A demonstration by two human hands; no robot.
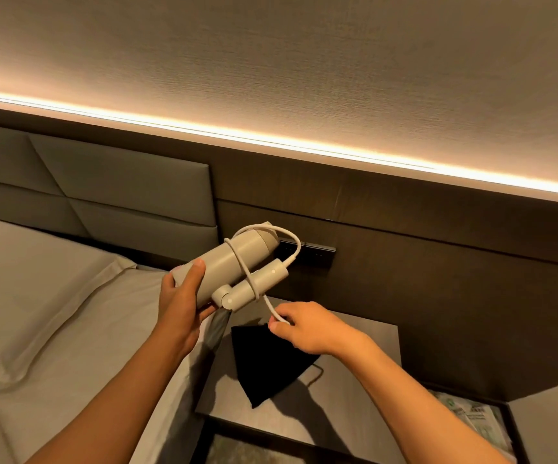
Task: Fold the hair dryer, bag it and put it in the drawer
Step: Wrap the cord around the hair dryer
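Note:
A beige hair dryer (237, 259) is held in the air above the bedside, its handle (254, 288) folded against the barrel. My left hand (180, 296) grips the barrel's near end. The white cord (272, 306) loops around barrel and handle. My right hand (307, 326) pinches the cord just below the handle. A black cloth bag (267, 363) lies flat on the grey nightstand top (354, 396), under my right hand. Below the nightstand top, at the frame's bottom, an open drawer (237, 447) shows only partly.
The bed with a white pillow (36, 296) is on the left, against a padded headboard (103, 182). A dark switch panel (314, 254) sits on the wooden wall behind the dryer. A tray with packets (471, 420) is at the lower right.

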